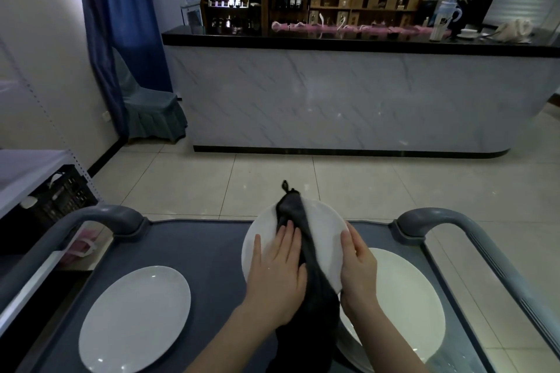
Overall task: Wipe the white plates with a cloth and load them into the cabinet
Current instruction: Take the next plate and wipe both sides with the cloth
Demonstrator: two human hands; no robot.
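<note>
Head view, plates counted: we see three white plates plainly, one lifted and two lying on the cart.
Held plate: the held plate (324, 239) is tilted up above the far middle of the cart (197, 251), its face towards us.
Cloth: one dark cloth (309, 306) lies across the plate's face from the far rim down past the near rim, where it hangs between our wrists.
Left hand: our left hand (277, 275) rests flat on the plate, with the fingers straight, slightly spread, and pressing the cloth's left edge.
Right hand: our right hand (359, 269) grips the plate's right rim, the fingers bent round the edge. How they lie behind it, we cannot tell.
Left plate: the left plate (135, 318) lies flat and alone on the cart's left side.
Right plate: the right plate (403, 297) lies on the cart's right side under our right hand. Further rims show beneath its near edge, but we cannot count them.
Cart handles: two grey handles, one at each far corner.
Room: one marble-patterned counter (333, 94) with a black top, one covered chair (148, 103) by a blue curtain (118, 24), and one black crate (60, 194) at the left.
</note>
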